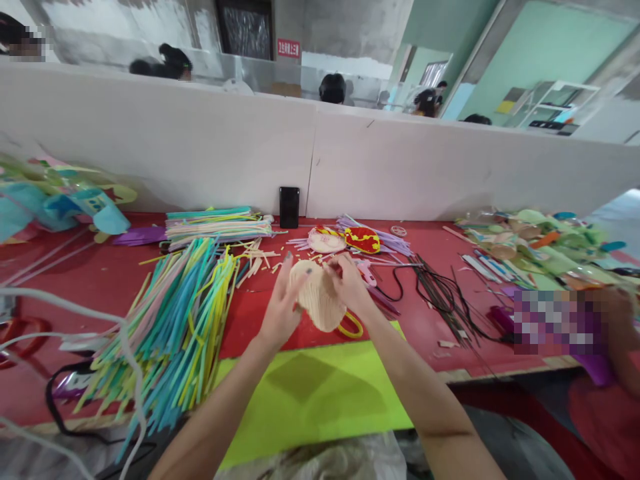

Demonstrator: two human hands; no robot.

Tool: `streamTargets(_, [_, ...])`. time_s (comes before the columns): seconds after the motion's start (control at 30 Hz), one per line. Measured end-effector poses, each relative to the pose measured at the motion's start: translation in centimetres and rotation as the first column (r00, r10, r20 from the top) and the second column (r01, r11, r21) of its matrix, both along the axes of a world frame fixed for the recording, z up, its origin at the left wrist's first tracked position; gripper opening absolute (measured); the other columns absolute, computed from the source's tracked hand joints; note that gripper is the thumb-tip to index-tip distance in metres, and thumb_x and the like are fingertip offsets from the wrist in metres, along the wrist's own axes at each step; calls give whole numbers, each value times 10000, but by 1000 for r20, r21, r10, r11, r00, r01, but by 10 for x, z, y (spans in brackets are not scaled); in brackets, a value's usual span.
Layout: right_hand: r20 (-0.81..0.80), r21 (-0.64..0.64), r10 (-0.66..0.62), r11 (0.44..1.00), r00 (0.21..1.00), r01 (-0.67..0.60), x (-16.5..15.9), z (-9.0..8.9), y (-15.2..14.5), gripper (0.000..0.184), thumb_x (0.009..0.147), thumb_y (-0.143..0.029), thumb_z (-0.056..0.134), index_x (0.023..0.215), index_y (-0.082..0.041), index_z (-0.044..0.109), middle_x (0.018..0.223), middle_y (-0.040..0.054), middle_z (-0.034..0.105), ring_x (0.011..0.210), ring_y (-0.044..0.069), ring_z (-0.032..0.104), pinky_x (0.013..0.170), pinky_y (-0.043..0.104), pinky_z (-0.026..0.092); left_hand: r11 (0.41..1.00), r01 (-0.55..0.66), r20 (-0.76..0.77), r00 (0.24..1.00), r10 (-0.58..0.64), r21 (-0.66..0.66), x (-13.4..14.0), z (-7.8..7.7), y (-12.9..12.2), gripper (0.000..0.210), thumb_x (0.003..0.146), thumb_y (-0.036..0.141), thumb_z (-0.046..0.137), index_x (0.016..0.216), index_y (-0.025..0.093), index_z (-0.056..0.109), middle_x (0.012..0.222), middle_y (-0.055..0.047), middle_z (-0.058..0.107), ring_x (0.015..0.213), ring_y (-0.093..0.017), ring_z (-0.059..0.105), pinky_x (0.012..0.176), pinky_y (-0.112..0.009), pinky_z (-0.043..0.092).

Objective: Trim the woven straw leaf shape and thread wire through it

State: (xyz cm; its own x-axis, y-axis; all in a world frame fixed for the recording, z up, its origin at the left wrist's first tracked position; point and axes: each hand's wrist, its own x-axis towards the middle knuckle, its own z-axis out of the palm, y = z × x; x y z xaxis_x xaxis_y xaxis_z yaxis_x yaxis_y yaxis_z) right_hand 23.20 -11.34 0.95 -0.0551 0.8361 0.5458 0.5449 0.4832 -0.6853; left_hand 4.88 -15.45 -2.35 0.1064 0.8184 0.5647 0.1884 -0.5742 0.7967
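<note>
We grip the cream piece (323, 303) by its left edge in our left hand (281, 310), our right hand (349, 285) curled at its upper right, whether pinching we cannot tell

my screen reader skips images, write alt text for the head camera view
A person's left hand and right hand hold a cream ribbed-looking piece over a red table. Colourful stems lie at left; a black phone stands by a white partition.

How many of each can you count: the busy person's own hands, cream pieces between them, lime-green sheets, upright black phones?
Left hand and right hand: 2
Cream piece between them: 1
Lime-green sheet: 1
Upright black phone: 1
Total: 5
</note>
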Motion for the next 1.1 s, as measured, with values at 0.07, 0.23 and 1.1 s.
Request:
streamTargets(0.07, [-29,76,3,997,1000,0,-3,3,-3,86,865,-230,489,792,-197,523,843,48,518,823,189,503,749,330,413,987,-5,251,967,46,-163,10,-4,-3,547,824,325,551,1350,300,401,1455,-55,370,1389,-214,226,1126,-392,205])
streamTargets(0.23, [-96,118,-22,992,995,33,-7,3,-4,118,896,-271,467,822,-198,522,873,49,503,827,181,498,710,304,417,833,352,707,704,65,-427,20,-11,-3,595,812,611,411,1271,239,485,1270,-109,564,1184,-243,518,957,-378,429])
streamTargets(1.1, [-451,-293,-187,955,873,53,46,-33,-8,298,802,-466,565,780,-178,638,642,-6,546,561,117,448,533,241,352,829,13,517,787,337,-559,14,-6,-6,381,683,387,711,987,159,683,907,-58,685,856,-178,604,776,-281,448])
